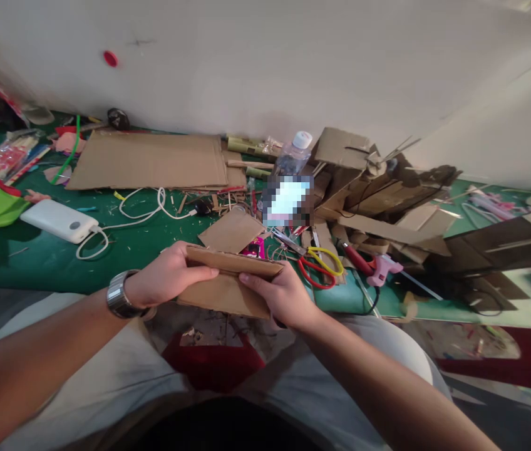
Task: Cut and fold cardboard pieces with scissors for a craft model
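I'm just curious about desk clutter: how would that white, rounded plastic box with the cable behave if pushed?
The white box looks hard-shelled, so it probably wouldn't bend. Lying flat on the green tabletop, it would likely slide, not roll. The thin white cable at its end curls loosely, so it would probably flop and trail.

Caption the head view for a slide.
Two bare hands grip a folded brown cardboard piece before a cluttered green table.
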